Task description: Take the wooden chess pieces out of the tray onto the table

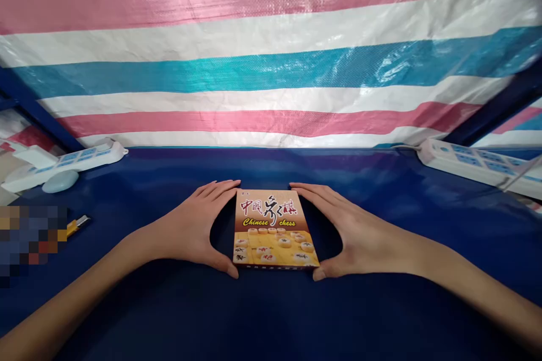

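A flat Chinese chess box (pixel 274 229) lies on the dark blue tabletop, its printed cover facing up with brown lettering above a picture of round pieces. My left hand (pixel 190 228) grips its left side, fingertips at the far corner and thumb at the near corner. On the opposite side my right hand (pixel 358 231) does the same, its thumb by the near right corner. Both palms arch away from the box, leaving gaps along its sides. Whatever the box contains is hidden.
White power strips stand at the back left (pixel 91 153) and back right (pixel 474 159). Near the left one are a pale rounded object (pixel 60 181) and a yellow cutter-like tool (pixel 78 224), beside a pixelated patch. A striped plastic sheet (pixel 271 76) hangs behind the table.
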Action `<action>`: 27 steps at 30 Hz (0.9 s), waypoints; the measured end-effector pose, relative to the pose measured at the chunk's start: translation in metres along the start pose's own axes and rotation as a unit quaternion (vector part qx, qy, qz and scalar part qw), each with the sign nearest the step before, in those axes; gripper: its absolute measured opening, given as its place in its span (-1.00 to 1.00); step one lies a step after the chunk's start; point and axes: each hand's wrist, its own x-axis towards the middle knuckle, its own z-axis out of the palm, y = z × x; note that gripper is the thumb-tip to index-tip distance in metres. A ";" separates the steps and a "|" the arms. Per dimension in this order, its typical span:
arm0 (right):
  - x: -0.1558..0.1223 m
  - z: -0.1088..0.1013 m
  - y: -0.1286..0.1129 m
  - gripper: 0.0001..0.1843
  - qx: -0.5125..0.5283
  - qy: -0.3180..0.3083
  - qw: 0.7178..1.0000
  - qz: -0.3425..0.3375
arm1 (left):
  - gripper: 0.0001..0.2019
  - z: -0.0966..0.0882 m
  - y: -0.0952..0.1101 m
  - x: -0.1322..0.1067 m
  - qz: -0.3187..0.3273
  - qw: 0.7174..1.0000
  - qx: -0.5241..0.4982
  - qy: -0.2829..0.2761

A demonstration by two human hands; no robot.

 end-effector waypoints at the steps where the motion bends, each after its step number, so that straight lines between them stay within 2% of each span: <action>1: 0.000 0.000 -0.001 0.39 0.002 -0.001 1.000 0.002 | 0.30 0.000 -0.001 0.000 -0.001 1.000 0.000 0.001; 12: 0.000 -0.003 -0.004 0.42 0.008 -0.011 1.000 0.012 | 0.31 0.004 -0.005 -0.001 0.008 1.000 -0.014 0.017; 18: -0.001 -0.004 -0.003 0.41 0.024 -0.014 1.000 0.012 | 0.31 -0.001 -0.003 -0.001 -0.001 1.000 -0.021 0.009; 27: -0.003 -0.007 -0.003 0.39 0.057 0.010 0.998 0.006 | 0.27 -0.008 0.003 -0.003 -0.020 0.997 -0.068 0.032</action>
